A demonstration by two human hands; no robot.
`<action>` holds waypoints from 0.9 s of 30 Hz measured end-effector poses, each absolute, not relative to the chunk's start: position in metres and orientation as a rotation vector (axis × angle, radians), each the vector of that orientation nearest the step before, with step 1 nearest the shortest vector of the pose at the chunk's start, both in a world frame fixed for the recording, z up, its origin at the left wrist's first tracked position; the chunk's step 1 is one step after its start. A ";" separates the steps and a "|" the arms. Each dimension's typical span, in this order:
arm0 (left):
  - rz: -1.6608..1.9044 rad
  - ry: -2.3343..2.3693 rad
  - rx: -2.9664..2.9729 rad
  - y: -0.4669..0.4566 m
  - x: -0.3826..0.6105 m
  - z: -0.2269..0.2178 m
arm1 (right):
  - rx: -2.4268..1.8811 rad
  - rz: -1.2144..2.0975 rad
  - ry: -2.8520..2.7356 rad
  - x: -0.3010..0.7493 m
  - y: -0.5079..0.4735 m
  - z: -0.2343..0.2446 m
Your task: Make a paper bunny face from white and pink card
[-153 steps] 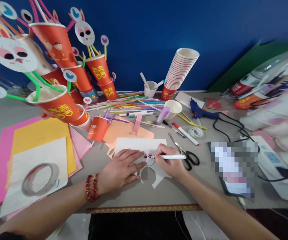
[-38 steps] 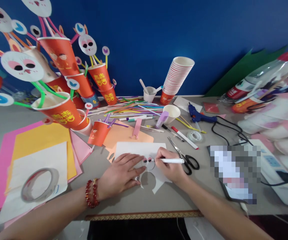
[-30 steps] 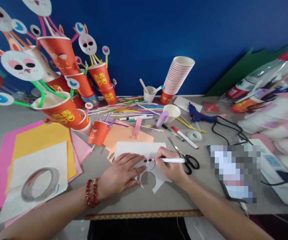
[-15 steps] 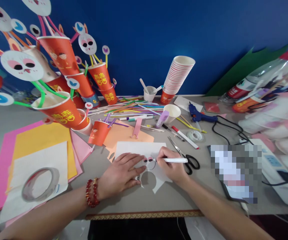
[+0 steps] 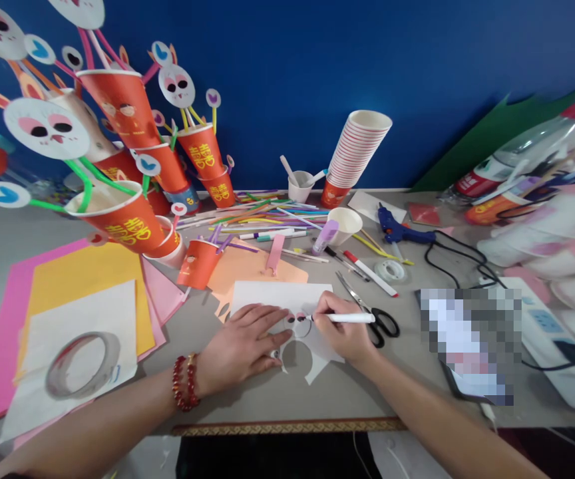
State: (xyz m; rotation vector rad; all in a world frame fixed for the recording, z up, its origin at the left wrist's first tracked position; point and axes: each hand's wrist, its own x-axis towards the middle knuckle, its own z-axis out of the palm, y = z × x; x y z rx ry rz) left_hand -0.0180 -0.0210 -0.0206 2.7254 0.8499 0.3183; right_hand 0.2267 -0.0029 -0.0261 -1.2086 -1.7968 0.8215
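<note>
My right hand is closed around a white marker, its tip at the right eye of a small round paper face. Two dark eyes with pink above them show on that face. Fingers stretched out, my left hand lies flat on the white paper and touches the face's left edge. A round hole is cut in the paper's near side. Just right of my right hand lie scissors with black handles.
Red paper cups with rabbit faces stand at the left. Coloured sheets and a tape roll lie nearer. Behind are pipe cleaners and a cup stack. A glue gun and phone are at the right.
The view has shifted very slightly. Both hands keep almost the same place, with the marker tip still at the right eye of the paper face.
</note>
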 end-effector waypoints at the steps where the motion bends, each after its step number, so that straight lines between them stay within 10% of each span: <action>1: 0.317 0.850 2.726 -0.021 -0.018 -0.021 | -1.210 0.820 -1.799 0.226 -0.003 -0.026; 27: 0.307 0.843 2.732 -0.020 -0.018 -0.021 | -1.230 0.828 -1.796 0.226 -0.002 -0.024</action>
